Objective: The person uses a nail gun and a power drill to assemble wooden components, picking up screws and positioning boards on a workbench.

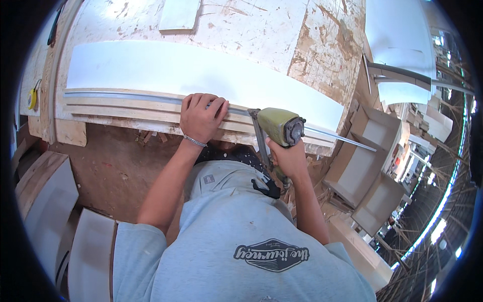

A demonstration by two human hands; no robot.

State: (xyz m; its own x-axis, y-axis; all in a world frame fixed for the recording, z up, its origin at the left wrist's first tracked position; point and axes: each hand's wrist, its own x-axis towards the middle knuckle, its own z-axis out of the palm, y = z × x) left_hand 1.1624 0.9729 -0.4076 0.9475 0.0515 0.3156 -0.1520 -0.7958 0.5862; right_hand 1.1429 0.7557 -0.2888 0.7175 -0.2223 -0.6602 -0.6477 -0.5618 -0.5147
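My right hand (288, 157) is wrapped round the handle of a green and black nail gun (275, 122). The gun's black nose rests at the long wooden strips (126, 104) along the near edge of a white panel (151, 65). A thin grey metal strip (121, 95) lies along this wood and sticks out past its right end. To the left of the gun, my left hand (201, 117) grips the metal strip, its fingers bent over it and the wood. The thumb side is partly hidden.
The panel lies on a scuffed white worktable (241, 30), with a small white board (179, 15) at the back. A yellow tape measure (32, 98) is at far left. Open wooden boxes (359, 161) stand to the right, and white-faced panels (90, 256) at lower left.
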